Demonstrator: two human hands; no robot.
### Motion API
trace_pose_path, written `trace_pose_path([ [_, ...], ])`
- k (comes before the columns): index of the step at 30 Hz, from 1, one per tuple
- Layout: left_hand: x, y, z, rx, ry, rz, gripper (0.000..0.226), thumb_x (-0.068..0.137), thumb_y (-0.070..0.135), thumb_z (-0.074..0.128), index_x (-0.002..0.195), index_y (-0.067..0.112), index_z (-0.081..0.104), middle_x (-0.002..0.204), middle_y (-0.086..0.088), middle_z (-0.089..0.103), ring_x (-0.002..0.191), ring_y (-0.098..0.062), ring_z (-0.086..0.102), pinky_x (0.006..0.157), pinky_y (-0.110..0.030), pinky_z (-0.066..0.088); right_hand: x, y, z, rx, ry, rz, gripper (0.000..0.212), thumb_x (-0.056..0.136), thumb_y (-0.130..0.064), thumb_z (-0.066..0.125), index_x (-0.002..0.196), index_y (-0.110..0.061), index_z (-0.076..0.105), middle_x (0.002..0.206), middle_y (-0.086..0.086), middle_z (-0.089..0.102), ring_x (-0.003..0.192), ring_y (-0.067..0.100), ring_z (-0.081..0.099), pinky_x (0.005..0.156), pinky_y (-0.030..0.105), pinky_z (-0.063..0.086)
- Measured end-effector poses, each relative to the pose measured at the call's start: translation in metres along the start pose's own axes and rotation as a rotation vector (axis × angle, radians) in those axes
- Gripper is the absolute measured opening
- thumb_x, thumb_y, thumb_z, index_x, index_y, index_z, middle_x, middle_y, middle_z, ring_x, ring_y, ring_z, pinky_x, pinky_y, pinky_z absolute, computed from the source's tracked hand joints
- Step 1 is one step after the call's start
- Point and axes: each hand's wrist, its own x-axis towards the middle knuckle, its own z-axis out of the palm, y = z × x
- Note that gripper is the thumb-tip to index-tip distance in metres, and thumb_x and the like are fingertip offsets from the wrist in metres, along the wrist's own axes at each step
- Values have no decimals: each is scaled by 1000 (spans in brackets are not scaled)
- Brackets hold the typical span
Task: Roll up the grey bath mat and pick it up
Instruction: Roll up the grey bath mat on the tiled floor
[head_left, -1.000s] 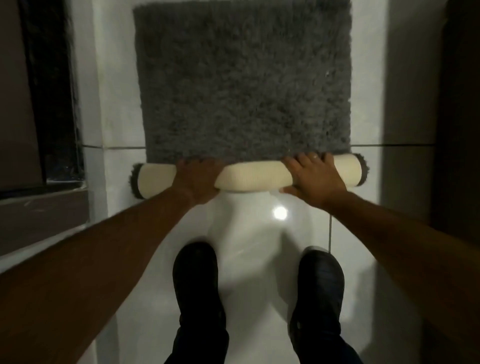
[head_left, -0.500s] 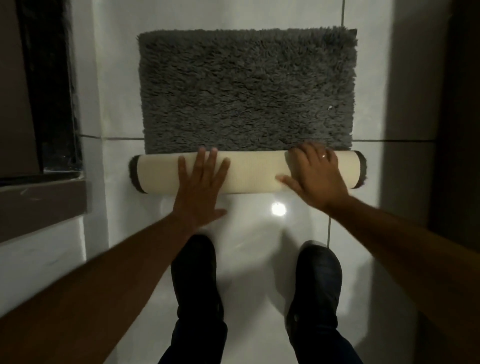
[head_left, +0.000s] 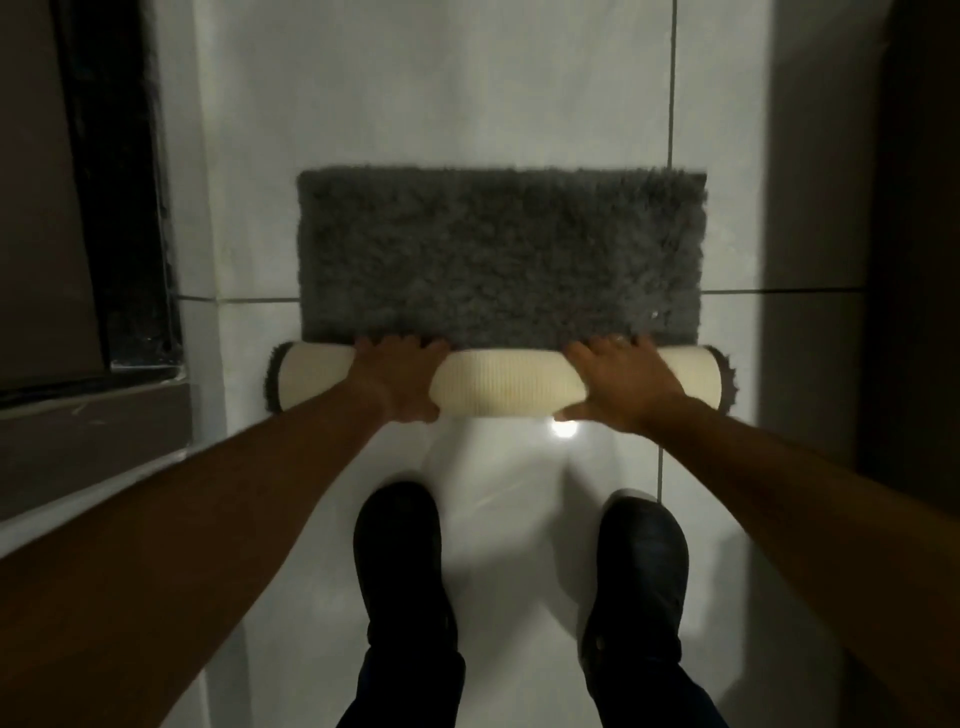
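The grey bath mat (head_left: 498, 254) lies on the white tiled floor, its shaggy flat part stretching away from me. Its near end is wound into a roll (head_left: 506, 384) with the cream ribbed backing outward and grey pile showing at both ends. My left hand (head_left: 397, 379) grips the roll left of centre, fingers curled over the top. My right hand (head_left: 621, 387) presses on the roll right of centre, fingers over the top and thumb at the near side.
My two black shoes (head_left: 400, 556) (head_left: 639, 566) stand on the glossy white tiles (head_left: 467, 78) just behind the roll. A dark door frame (head_left: 119, 182) and raised threshold run along the left. A dark wall (head_left: 904, 234) closes the right side.
The roll has grown thicker and advanced over the flat part, which is now shorter. My left hand went from flat with spread fingers to curled over the roll.
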Motion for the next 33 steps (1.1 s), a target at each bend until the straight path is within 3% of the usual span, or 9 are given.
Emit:
trace_pose_path([
  [3,-15,7,11,-66,-145,-3,107,69,58,77,153,35,14,152,-14,36,138,-38,35,114,-65,21,-13,-4,16,112,-224,6,91,70,-76,64,142,-28,37,143,6,55,129,30,50,113,57,27],
  [7,-53,1,51,23,503,194,90,76,39,79,148,23,27,147,-23,45,136,-41,41,111,-66,27,0,8,7,276,-236,14,92,66,-75,69,138,-29,36,137,5,58,122,29,56,105,53,40],
  [9,-63,2,69,69,610,268,81,84,36,68,152,17,28,155,-26,35,143,-43,31,112,-69,22,3,16,-2,257,-48,20,90,67,-79,64,135,-25,42,135,7,55,121,30,54,102,56,40],
  [12,-41,9,54,126,391,117,122,71,70,67,157,18,-2,164,-24,1,150,-46,-2,113,-72,5,-10,11,3,76,290,30,82,83,-79,42,139,-18,44,145,14,48,131,37,45,104,60,33],
  [16,14,3,-5,160,375,-19,142,50,86,66,158,22,-2,166,-20,-2,149,-46,-6,109,-77,0,-13,-10,13,-85,230,11,111,79,-83,43,157,-9,17,164,18,17,152,38,12,117,69,8],
  [19,20,1,-22,222,427,25,140,47,80,74,158,22,10,163,-18,19,148,-44,14,108,-78,9,13,-11,-5,-145,180,121,118,71,-80,58,156,-10,16,159,20,27,147,41,23,116,69,10],
  [25,2,11,0,159,415,38,100,75,53,74,155,25,20,151,-15,38,138,-37,34,109,-67,24,10,-4,-10,-180,194,7,86,77,-68,66,139,-14,43,131,17,56,119,36,51,102,55,38],
  [28,-1,11,0,80,310,84,94,75,53,72,152,31,24,148,-7,44,132,-34,41,107,-63,30,4,5,-12,-95,95,-38,85,78,-70,63,141,-18,44,132,14,58,121,34,52,103,52,36],
  [33,4,12,3,-32,-88,200,104,63,65,77,147,40,22,147,-4,47,132,-36,43,107,-69,26,1,10,-11,98,-324,-21,94,70,-78,64,145,-26,39,137,5,58,122,28,54,106,49,39],
])
